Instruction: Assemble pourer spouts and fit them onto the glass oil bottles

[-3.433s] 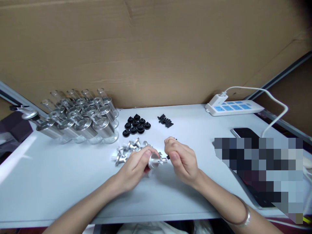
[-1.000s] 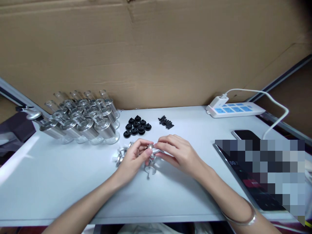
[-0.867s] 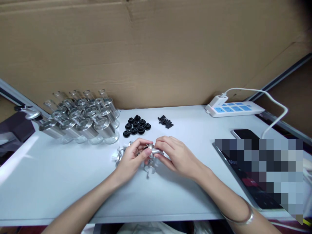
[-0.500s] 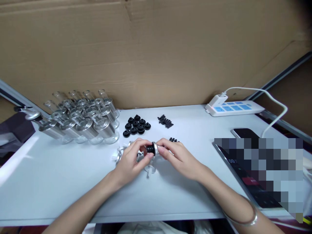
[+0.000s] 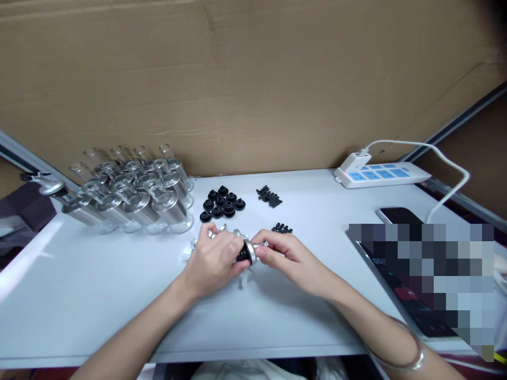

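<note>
Your left hand [image 5: 216, 256] curls its fingers around the black ribbed plug [image 5: 243, 254], and your right hand [image 5: 295, 259] pinches the silver top [image 5: 252, 252] joined to it, maybe so the piece stays still between them, above the table [image 5: 309, 330]. Loose silver parts [image 5: 245, 276] crowd under your hands, and your left hand hides some. Past them sit black caps [image 5: 228, 210], black sticks [image 5: 270, 197] and tiny black bits [image 5: 282, 228], with bottles [image 5: 169, 207] off to the left.

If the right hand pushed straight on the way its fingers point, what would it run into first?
The silver-and-black stopper, which the right hand's fingertips touch. Just past it sits the left hand, around the black end; depth beyond there is hard to judge.
</note>
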Motion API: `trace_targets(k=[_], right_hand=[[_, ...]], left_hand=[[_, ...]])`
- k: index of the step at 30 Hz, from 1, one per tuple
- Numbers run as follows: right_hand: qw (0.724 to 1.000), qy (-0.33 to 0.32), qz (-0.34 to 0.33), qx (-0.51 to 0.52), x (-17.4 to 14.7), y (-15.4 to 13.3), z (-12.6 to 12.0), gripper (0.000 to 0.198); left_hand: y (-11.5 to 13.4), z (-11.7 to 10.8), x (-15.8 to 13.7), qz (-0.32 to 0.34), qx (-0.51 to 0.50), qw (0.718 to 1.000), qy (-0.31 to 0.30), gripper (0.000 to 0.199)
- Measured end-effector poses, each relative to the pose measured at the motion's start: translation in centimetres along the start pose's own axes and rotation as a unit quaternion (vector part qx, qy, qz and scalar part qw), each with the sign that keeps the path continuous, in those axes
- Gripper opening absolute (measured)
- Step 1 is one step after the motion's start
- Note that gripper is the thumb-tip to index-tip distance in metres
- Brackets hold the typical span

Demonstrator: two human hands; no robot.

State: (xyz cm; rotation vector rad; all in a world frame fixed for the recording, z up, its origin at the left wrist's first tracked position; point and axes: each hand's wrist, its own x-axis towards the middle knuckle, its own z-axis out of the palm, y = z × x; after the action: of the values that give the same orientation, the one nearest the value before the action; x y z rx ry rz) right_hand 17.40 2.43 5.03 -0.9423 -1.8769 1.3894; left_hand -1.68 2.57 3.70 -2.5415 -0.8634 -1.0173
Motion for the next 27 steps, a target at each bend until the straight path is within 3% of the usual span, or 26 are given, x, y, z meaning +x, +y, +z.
trace_targets(k=[5,10,13,18,21,24,26,27], right_hand=[[0.998,0.027,-0.031,-0.047,-0.2,-0.1,0.3,0.026],[0.983,0.083,-0.111,-0.119,-0.3,0.1,0.8,0.021],[0.96,0.116,-0.187,-0.172,-0.2,0.2,1.0,0.018],[0.899,0.153,-0.303,-0.276,0.1,0.4,0.9,0.02],[0.851,0.159,-0.347,-0.361,0.0,0.5,0.6,0.021],[0.791,0.159,-0.377,-0.454,-0.2,0.5,0.3,0.015],[0.768,0.158,-0.392,-0.48,-0.3,0.5,0.2,0.014],[0.767,0.16,-0.396,-0.479,-0.3,0.6,0.2,0.015]], left_hand=[[0.4,-0.3,0.3,-0.026,0.012,0.999,0.014,0.037],[0.8,-0.5,0.3,-0.067,-0.053,0.996,-0.002,0.036],[0.8,-0.4,0.0,-0.096,-0.101,0.99,-0.014,0.037],[1.1,0.1,-0.5,-0.161,-0.19,0.968,-0.028,0.04],[1.7,0.0,-0.5,-0.22,-0.256,0.941,-0.038,0.042],[2.3,-0.3,-0.4,-0.295,-0.372,0.877,-0.069,0.042],[2.4,-0.4,-0.3,-0.333,-0.43,0.834,-0.092,0.042],[2.3,-0.5,-0.3,-0.337,-0.431,0.832,-0.097,0.043]])
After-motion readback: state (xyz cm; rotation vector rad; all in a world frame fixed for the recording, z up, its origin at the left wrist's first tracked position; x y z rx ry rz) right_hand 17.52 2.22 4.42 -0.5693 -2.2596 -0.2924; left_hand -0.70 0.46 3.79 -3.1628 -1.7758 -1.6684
